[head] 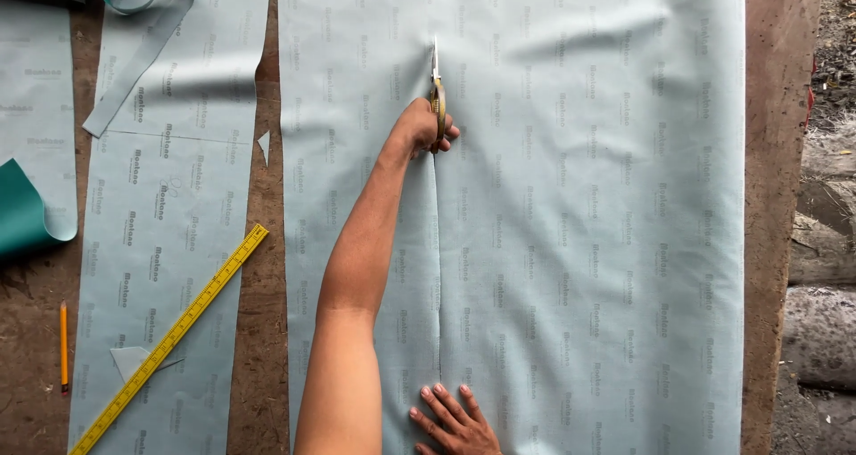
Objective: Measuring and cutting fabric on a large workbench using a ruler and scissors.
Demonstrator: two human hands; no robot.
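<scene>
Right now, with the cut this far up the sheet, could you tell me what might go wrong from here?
1. The left hand holds the scissors at full reach, so the cut may wander off straight.
2. The sheet ripples around the blades, so it could bunch and cut ragged.
3. The right hand presses the sheet far behind the blades, so the material near them may shift.

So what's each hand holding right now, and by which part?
One hand holds the scissors by their handles, blades pointing away. The other hand holds nothing; it presses flat on the pale fabric sheet.
</scene>
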